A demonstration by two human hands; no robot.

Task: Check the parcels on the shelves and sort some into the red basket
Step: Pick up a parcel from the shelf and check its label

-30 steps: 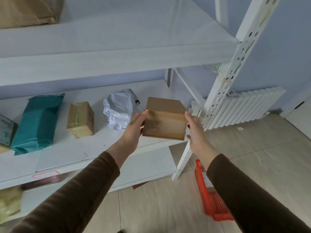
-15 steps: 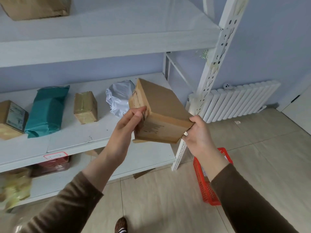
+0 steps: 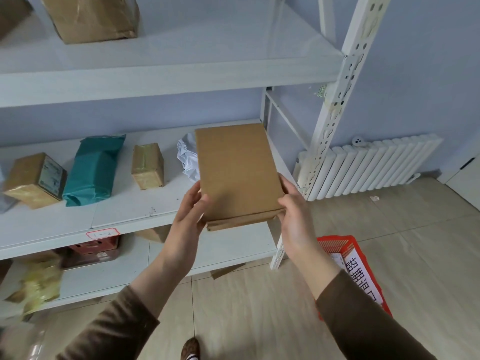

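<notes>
White ribbed radiator [image 3: 374, 167] stood against the pale blue wall [image 3: 420, 74], right of the rack, with a small round white device [image 3: 358, 141] sitting at its top edge. Floor [image 3: 415, 255] was beige tile with a small scrap [image 3: 374, 197] lying near the radiator, and a flat cardboard piece [image 3: 226, 271] poked out from under the bottom shelf. A patterned shoe tip [image 3: 190, 349] showed at the bottom edge.
</notes>
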